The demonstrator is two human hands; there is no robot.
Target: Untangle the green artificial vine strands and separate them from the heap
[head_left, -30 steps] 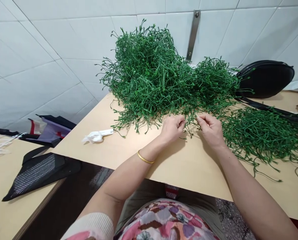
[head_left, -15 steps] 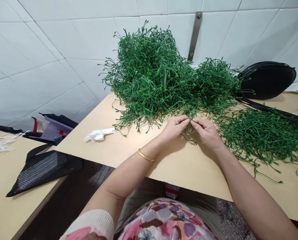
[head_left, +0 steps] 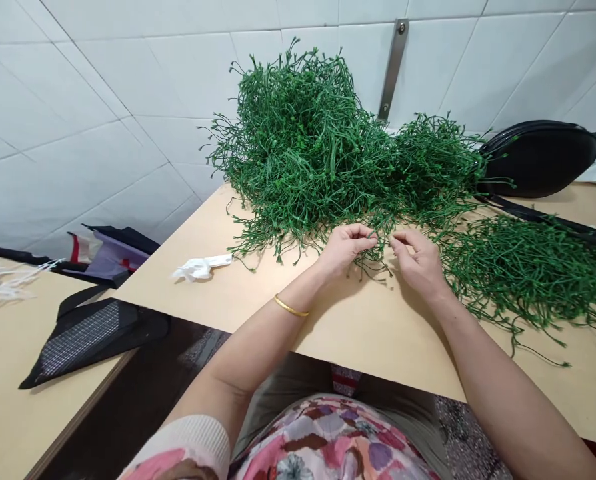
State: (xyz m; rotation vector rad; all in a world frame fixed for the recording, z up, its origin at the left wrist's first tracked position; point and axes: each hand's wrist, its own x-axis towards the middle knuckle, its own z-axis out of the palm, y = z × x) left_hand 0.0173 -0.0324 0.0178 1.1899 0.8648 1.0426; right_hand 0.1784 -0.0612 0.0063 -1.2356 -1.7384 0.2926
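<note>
A small assembly workshop: plain wooden worktables (head_left: 358, 333), white-tiled wall (head_left: 103, 100), heaped artificial green stems (head_left: 318, 147).

Big pile of plastic stems (head_left: 318, 153) is sitting on the table (head_left: 378, 333) against the tiled wall (head_left: 103, 100), a flatter heap (head_left: 523, 273) lying to its right. Bag (head_left: 538, 157) is resting behind that heap. Crumpled wrapper (head_left: 201, 267) is lying left of the pile. Both hands are meeting at the pile's front edge.

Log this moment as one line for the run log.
left hand: pinching green sprig | right hand: pinching same sprig | behind: big green stem pile | surface: wooden table
</note>
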